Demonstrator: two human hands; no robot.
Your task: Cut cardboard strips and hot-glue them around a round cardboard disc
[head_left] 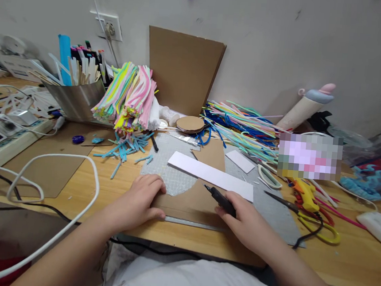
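Observation:
A piece of brown cardboard (185, 207) with a curved cut-out along its far side lies on the grey cutting mat (170, 177) in front of me. My left hand (143, 201) grips its left end, fingers over the far side and thumb near the front edge. In my right hand (237, 214) is a black craft knife (223, 202), its tip pointing left just above the cardboard. Behind the cardboard rests a long white strip (210, 176), slanting down to the right. A smaller white piece (240, 161) and another cardboard scrap (213, 154) lie farther back.
Yellow-handled scissors (323, 228), white-handled scissors (270, 176) and a yellow glue gun (306, 195) lie at the right. Pipe cleaners (242, 125) are heaped behind. Blue clippings (126, 146) and a looping white cable (95, 179) are on the left. A cardboard sheet (183, 69) leans on the wall.

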